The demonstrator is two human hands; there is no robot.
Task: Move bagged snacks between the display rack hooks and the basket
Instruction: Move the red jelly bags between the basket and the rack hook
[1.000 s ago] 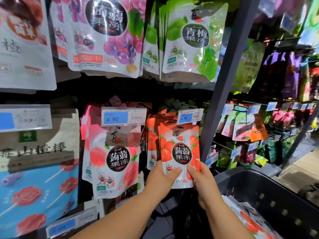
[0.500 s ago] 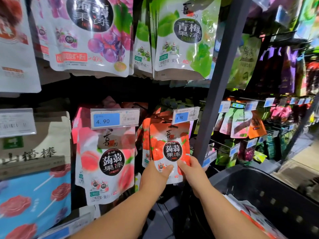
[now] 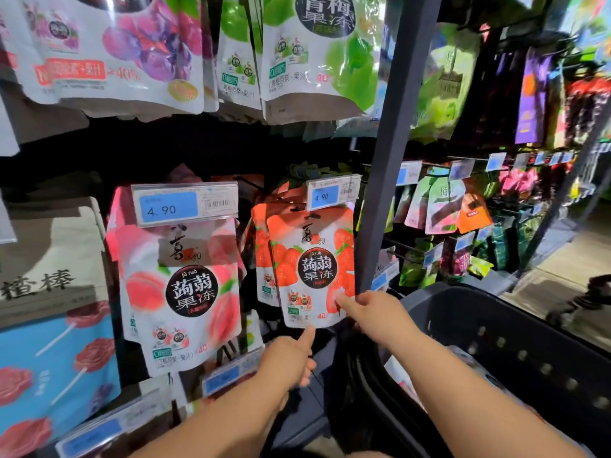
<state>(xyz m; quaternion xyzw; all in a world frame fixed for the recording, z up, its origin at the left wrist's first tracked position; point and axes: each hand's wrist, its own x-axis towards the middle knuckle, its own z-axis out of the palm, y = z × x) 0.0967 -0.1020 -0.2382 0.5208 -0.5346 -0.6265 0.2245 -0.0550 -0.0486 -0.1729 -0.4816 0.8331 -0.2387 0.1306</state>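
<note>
A red-and-white strawberry jelly bag (image 3: 310, 269) hangs at the front of a row of like bags under a 4.90 price tag (image 3: 332, 193). My right hand (image 3: 377, 314) pinches the bag's lower right corner. Just below the bag is my left hand (image 3: 287, 358), its thumb tip at the bottom edge and its other fingers loosely curled, holding nothing. The dark plastic basket (image 3: 496, 328) sits at the lower right, with part of another snack bag (image 3: 401, 375) showing inside it.
A pink peach jelly bag (image 3: 182, 292) hangs to the left of the strawberry row. Grape bags (image 3: 125, 51) and green plum bags (image 3: 317, 54) hang above. A grey rack upright (image 3: 386, 160) stands right of the strawberry bags. More hooks with snacks run off to the right.
The strawberry bag has gone up and back against the row on the hook. My left hand has let go of it and dropped below it. My right hand still holds its corner.
</note>
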